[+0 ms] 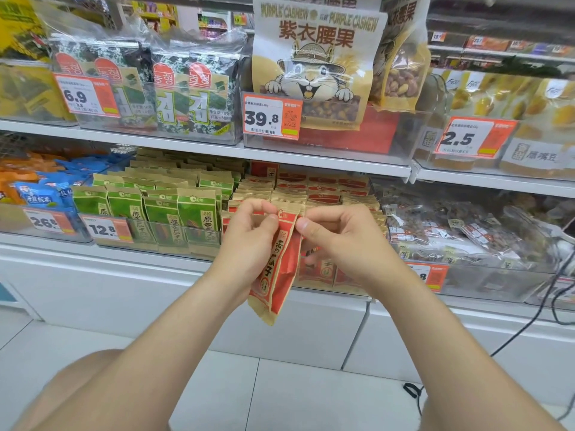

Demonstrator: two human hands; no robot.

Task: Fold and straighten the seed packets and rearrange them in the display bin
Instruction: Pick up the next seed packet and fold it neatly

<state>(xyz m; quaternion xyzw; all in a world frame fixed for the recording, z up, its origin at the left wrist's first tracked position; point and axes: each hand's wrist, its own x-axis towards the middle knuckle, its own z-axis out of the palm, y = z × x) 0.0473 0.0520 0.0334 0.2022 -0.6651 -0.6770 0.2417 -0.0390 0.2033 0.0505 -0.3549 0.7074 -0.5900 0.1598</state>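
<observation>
Seed packet (277, 265), red, left hand (249, 241) and right hand (339, 241) pinching top, 12.8 tag (107, 230) nearby

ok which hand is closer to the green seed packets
Left. The left hand grips the red packet just right of the green seed packets; the right hand pinches that packet's other edge, farther right.

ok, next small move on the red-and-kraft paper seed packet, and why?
Probably pull it flat: the left hand and right hand pinch the top of the red-and-kraft paper seed packet, which hangs creased lengthwise in front of the clear plastic display bin, not yet in a row.
</observation>
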